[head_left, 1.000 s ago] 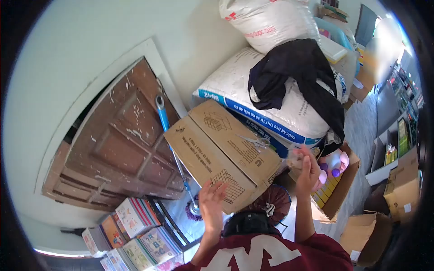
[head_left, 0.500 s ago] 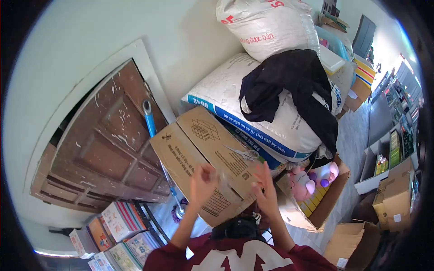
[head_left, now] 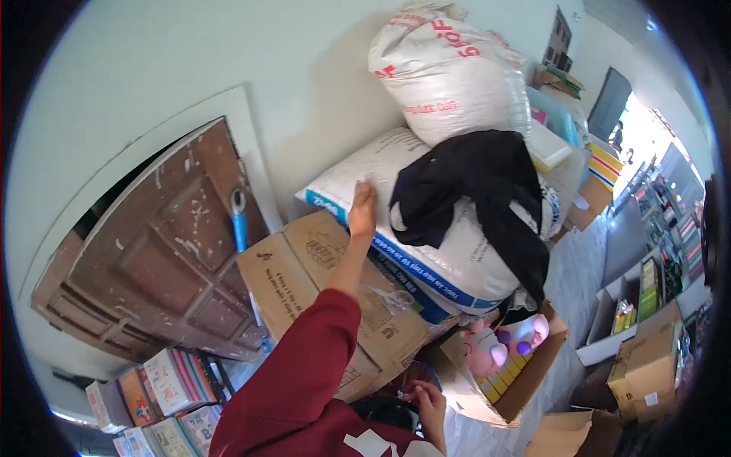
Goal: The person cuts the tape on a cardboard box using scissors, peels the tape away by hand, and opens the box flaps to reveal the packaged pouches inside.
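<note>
My left hand (head_left: pixel 362 211) reaches forward to the white feed sack (head_left: pixel 346 169), its fingertips bunched at the sack's upper surface. Whatever they pinch, if anything, is too faint to make out. Under my left forearm is a closed brown cardboard box (head_left: pixel 283 263) with printed text and drawings. A pair of scissors (head_left: pixel 394 297) lies on the box, near its far right edge. Close to my body, my right hand (head_left: pixel 431 407) is curled with thumb and fingers together; its contents cannot be made out. Black clothing (head_left: pixel 487 171) is draped over the sack, right of my left hand.
Another full white sack (head_left: pixel 457 84) is stacked behind. To the right, an open carton (head_left: pixel 499 415) holds pink plush toys (head_left: pixel 485 350). A blue-handled pole (head_left: pixel 240 221) leans by the brown door (head_left: pixel 164 259). Stacked books (head_left: pixel 179 381) stand at lower left.
My left hand has moved from above the box forward to the sack. My right hand has drawn back from the box's right edge toward my body. The view has shifted slightly.
</note>
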`<state>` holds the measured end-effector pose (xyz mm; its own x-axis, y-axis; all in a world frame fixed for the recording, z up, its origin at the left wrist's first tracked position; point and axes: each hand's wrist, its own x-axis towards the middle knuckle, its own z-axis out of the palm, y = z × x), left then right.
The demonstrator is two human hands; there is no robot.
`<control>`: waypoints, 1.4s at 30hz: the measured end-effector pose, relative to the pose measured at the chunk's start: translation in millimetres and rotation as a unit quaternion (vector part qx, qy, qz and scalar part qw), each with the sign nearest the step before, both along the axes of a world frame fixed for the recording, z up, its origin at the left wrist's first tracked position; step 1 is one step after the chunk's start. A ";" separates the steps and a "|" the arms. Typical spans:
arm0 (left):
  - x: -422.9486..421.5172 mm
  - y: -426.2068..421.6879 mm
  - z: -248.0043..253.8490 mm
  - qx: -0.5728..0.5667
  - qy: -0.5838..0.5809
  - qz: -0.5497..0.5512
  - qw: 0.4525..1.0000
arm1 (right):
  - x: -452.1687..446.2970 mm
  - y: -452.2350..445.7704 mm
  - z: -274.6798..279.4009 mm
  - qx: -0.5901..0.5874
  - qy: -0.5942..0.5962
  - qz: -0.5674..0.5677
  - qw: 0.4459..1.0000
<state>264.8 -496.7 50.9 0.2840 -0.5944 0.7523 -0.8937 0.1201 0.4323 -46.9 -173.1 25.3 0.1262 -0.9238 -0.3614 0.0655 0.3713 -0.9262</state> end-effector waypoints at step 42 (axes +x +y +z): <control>-93.4 366.9 -39.4 0.265 -0.002 -0.081 0.961 | 81.3 -9.9 -32.2 -0.168 0.155 0.019 0.973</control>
<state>171.4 -129.8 11.5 0.1531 -0.9307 0.3323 -0.8832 0.0220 0.4684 34.5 -183.0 -6.9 0.0958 -0.9932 -0.0656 -0.2445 0.0405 -0.9688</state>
